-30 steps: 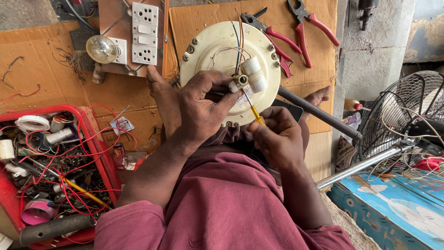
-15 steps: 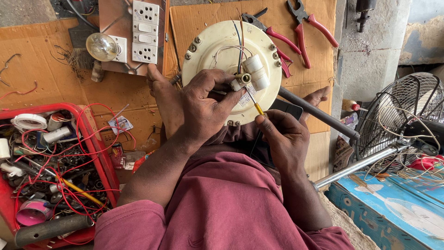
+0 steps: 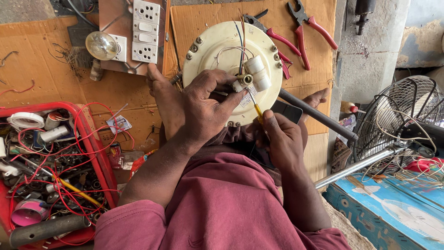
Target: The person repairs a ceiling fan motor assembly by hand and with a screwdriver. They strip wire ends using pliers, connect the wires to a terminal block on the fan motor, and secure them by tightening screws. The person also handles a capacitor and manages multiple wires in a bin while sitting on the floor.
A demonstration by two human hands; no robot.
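Round cream motor housing (image 3: 217, 51): smooth painted metal disc, ring of bolt heads near its rim, resting against the person's knees over flattened brown cardboard (image 3: 41, 78). Thin blue, red and white wires run down its face to a white cylindrical capacitor (image 3: 259, 73) beside a small brass-coloured shaft end (image 3: 245, 79).

Left hand (image 3: 203, 109): laid across the lower housing, fingers together and pressed on it beside the capacitor, thumb stretched toward the shaft.

Right hand (image 3: 282, 139): fingers clamped on a slim yellow-handled screwdriver (image 3: 255, 110), its metal tip at the shaft end.

Two pliers with red handles (image 3: 303, 32): dark steel jaws, lying on the cardboard just above the housing's right side.

Switch board (image 3: 138, 32): panel with white plastic sockets and a clear glass bulb (image 3: 101, 45).

Red plastic tray (image 3: 99, 148): far left, holding tangled red wire, tape rolls and small metal parts.

Wire fan guard (image 3: 393, 115): right, grey mesh, near a chrome tube (image 3: 360, 166).
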